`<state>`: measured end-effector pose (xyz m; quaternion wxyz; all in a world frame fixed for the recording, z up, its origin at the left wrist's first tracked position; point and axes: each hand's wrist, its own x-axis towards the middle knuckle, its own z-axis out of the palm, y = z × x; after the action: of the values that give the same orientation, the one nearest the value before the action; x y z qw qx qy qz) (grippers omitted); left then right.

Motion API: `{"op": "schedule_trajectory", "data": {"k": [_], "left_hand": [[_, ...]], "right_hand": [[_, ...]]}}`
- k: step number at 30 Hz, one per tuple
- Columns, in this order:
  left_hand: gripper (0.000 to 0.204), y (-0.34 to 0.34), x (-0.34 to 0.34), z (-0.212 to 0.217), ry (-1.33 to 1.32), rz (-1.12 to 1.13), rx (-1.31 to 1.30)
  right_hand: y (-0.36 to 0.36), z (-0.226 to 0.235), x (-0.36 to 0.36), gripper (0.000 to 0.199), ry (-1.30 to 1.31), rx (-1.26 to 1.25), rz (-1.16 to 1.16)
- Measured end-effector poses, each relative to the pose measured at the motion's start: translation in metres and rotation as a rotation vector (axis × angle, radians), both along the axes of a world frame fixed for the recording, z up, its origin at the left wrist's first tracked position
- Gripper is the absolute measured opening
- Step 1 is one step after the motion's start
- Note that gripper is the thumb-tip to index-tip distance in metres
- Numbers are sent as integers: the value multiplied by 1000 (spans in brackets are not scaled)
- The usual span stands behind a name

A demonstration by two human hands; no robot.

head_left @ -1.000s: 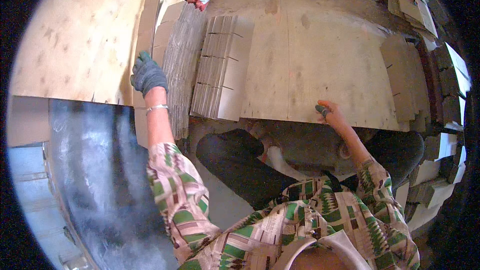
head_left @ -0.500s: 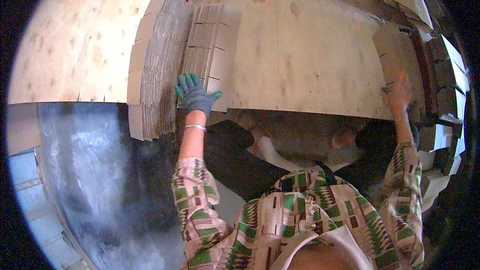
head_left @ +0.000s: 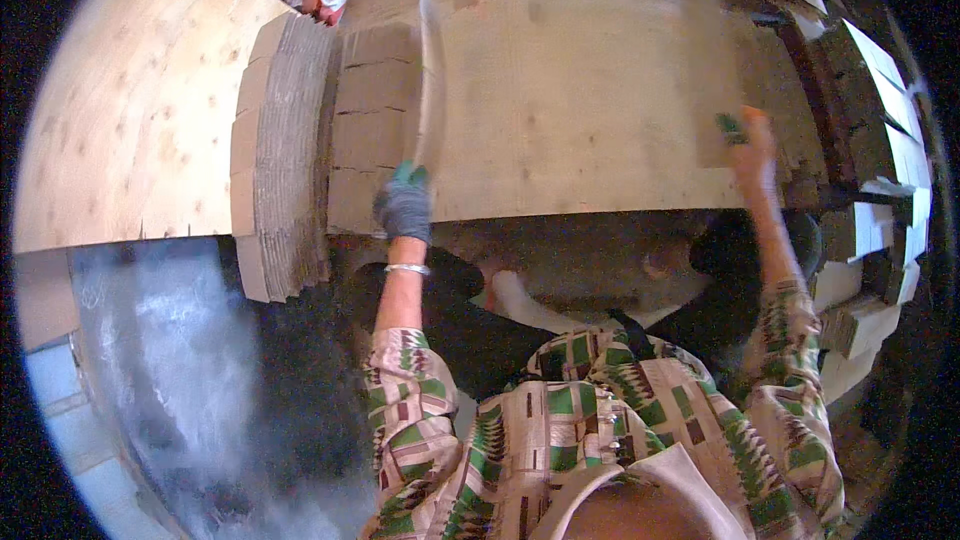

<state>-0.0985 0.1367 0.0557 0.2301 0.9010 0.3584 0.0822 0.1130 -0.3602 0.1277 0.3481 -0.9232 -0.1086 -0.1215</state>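
My left hand, in a grey glove with green fingertips, pinches the near end of a slotted cardboard strip. The strip stands on edge, tilted up beside a flat stack of slotted cardboard. Over at the right, my right hand has green and orange coverings on its fingertips. Its fingers are closed on another cardboard strip, which is smeared by motion over the plywood tabletop.
A tall row of packed cardboard pieces stands left of the flat stack. Another plywood sheet lies beyond it. More cardboard bundles crowd the right side. A red and white item sits at the far edge.
My left hand has closed from a spread palm and lifted a strip's edge off the stack. My right hand has moved left and away from me, carrying a strip from the right-hand pile.
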Motion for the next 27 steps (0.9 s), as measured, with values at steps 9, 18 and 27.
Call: {"op": "schedule_trajectory", "data": {"k": [9, 18, 27], "left_hand": [[27, -163, 43, -36, 34, -435, 48], [48, -166, 45, -17, 39, -439, -235], [95, 48, -10, 4, 630, 136, 414]], "right_hand": [[146, -23, -84, 90, 149, -180, 529], [131, -83, -86, 92, 186, -392, 629], [180, -41, -59, 79, 44, -283, 487]]}}
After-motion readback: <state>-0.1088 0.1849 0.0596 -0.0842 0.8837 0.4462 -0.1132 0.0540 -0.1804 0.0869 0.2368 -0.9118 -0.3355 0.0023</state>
